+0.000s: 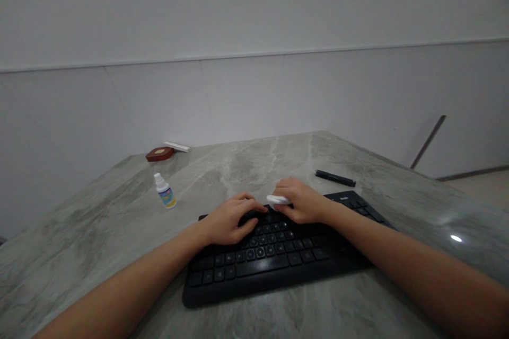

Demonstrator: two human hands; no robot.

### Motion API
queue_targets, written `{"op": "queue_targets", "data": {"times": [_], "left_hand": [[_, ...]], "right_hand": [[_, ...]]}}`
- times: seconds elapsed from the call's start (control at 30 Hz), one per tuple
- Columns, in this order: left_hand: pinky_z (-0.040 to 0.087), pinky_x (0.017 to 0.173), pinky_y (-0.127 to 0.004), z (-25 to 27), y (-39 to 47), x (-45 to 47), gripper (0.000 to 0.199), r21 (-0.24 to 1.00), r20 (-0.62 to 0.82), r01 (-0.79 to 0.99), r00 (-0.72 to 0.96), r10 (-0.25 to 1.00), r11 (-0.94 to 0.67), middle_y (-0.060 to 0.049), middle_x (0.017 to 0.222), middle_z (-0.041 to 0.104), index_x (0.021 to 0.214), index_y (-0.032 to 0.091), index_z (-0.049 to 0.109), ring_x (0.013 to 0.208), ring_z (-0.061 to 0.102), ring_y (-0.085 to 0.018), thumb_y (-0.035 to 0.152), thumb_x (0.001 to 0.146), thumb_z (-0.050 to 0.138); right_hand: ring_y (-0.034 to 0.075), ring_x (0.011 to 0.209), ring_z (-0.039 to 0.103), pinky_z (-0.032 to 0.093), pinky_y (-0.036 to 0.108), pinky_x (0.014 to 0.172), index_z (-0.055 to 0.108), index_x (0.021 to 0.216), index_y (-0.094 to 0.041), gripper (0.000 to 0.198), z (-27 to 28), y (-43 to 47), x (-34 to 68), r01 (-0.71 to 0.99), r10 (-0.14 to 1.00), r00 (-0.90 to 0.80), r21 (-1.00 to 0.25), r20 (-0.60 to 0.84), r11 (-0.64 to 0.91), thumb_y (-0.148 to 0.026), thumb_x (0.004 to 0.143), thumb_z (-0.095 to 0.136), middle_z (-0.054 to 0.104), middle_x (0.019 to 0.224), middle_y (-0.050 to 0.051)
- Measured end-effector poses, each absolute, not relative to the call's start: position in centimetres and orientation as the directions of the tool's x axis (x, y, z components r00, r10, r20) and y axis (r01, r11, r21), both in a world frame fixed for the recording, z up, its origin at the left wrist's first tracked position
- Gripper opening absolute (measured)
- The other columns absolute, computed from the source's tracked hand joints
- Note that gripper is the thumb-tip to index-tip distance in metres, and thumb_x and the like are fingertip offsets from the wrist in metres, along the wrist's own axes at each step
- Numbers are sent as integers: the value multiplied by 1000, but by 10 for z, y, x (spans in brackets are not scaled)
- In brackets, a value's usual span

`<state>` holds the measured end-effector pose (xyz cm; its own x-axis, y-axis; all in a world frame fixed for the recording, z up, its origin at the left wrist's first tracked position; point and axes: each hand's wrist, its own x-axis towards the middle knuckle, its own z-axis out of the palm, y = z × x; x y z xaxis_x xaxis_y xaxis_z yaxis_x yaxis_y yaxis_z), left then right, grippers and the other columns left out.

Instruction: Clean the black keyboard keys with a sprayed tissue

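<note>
The keyboard (262,265) lies on the counter (246,169). The left hand (230,220) rests on it, fingers loosely parted; the right hand (300,201) pinches a white pad (278,200) over its far edge. Light, even pressure seems best, the left hand steadying.

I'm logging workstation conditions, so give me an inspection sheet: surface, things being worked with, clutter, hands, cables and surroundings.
Surface: grey, marble-patterned table, with a bright reflection at right.
Things being worked with: black keyboard, slightly angled; small white item, material unclear.
Clutter: white-capped bottle upright at left; black pen-like object beyond the keyboard's right part; reddish-brown case and white strip at far left.
Hands: left hand on the keyboard, fingers spread; right hand gripping the white item over the keyboard's far edge.
Cables: nothing seen.
Surroundings: pale wall behind the table.
</note>
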<state>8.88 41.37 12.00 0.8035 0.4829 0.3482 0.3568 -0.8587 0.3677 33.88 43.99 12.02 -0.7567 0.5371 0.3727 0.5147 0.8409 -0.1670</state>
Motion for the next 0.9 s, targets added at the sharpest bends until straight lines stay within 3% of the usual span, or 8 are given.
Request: {"op": "queue_targets", "data": {"times": [0.9], "left_hand": [[50, 94, -42, 117, 414, 88, 35, 356, 345, 354, 810, 474, -865, -9, 108, 65, 125, 19, 57, 106, 58, -23, 14, 91, 49]], "right_hand": [[18, 76, 50, 35, 31, 72, 57, 73, -16, 13, 122, 440, 338, 479, 501, -780, -158, 375, 864, -20, 86, 56, 58, 75, 5]]}}
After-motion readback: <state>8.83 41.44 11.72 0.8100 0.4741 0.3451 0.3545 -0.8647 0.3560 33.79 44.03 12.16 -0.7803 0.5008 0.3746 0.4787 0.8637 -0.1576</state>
